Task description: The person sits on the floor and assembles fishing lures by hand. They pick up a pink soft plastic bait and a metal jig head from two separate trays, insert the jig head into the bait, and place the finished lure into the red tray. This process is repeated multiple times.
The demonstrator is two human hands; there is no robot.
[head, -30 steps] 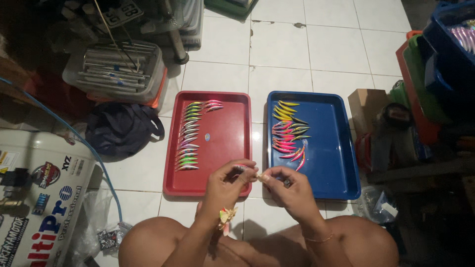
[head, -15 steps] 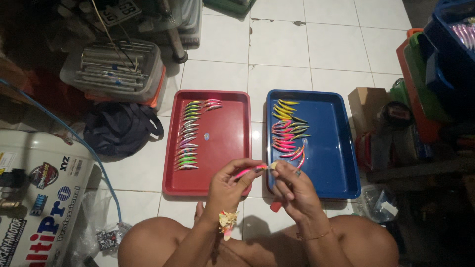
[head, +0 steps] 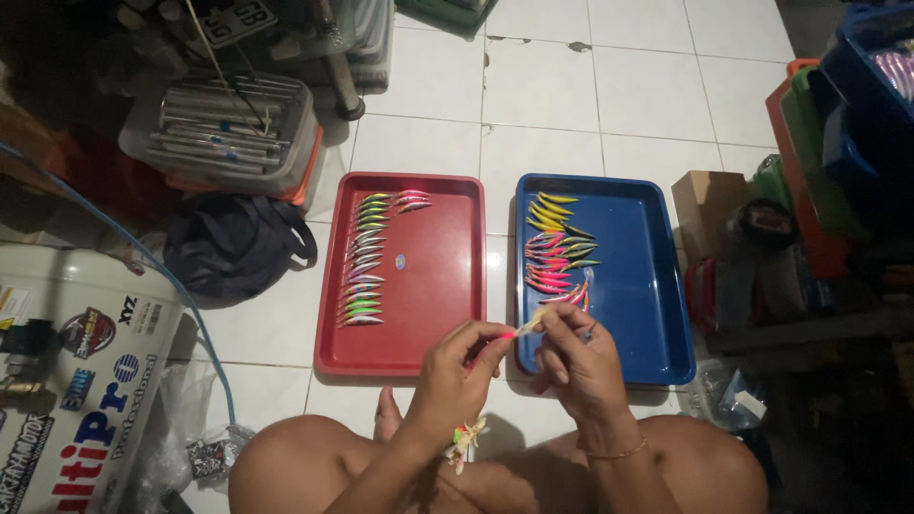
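Observation:
My left hand [head: 459, 369] pinches the tail of a small pink fishing lure [head: 505, 337] over the near edges of two trays. My right hand [head: 576, 360] holds the lure's pale front end with its fingertips; a dark thin object shows between its fingers. On the red tray [head: 433, 295] lies a column of several green and pink lures [head: 367, 257]. The blue tray [head: 643, 286] holds several yellow, dark and pink lures [head: 557, 252]. My bare knees frame the bottom of the view.
A dark bag [head: 233, 246] lies left of the red tray. A clear bin of metal rods [head: 224, 128] sits behind it. A white bucket [head: 71, 362] and a blue hose [head: 181, 295] stand at the left. Boxes and stacked crates [head: 809, 190] crowd the right.
Both hands have stayed together over the trays' near edge. The pink lure now shows between the fingertips, and the hands sit slightly lower and to the right.

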